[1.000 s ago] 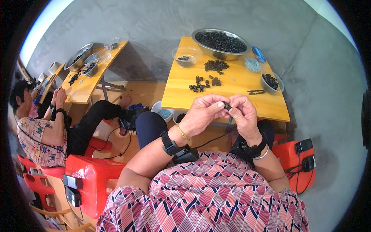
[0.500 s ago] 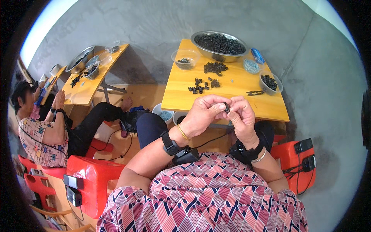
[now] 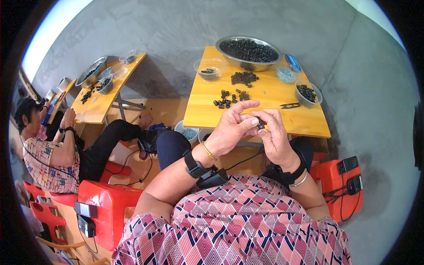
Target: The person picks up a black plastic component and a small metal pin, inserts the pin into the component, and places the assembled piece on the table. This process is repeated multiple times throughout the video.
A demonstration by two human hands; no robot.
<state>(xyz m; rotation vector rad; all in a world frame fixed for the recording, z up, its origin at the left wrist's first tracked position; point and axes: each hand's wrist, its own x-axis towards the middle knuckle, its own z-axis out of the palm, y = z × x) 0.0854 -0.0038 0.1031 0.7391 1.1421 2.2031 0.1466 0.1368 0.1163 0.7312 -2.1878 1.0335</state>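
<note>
Above my lap, just off the near edge of the yellow table (image 3: pixel 260 95), both hands meet around one small black cylindrical part (image 3: pixel 261 124). My left hand (image 3: pixel 234 123) pinches it between thumb and fingers, its index finger stretched out. My right hand (image 3: pixel 276 137) closes on the same part from the other side; its fingers hide some of it. Beyond the hands lie a loose group of black parts (image 3: pixel 226 99) and a denser pile of them (image 3: pixel 244 78). A pair of black thread snips (image 3: pixel 289 106) rests to the right.
A steel basin (image 3: pixel 218 44) full of black parts stands at the back. Clear tubs sit around: one at left (image 3: pixel 195 66), one with pale blue pieces (image 3: pixel 286 76), one with black parts (image 3: pixel 308 93). Red stools (image 3: pixel 106 207) flank me. Another person (image 3: pixel 53 154) works at a table leftward.
My left index finger has lifted and straightened away from the black part. My right fingers have shifted slightly around it. The view has moved a little.
</note>
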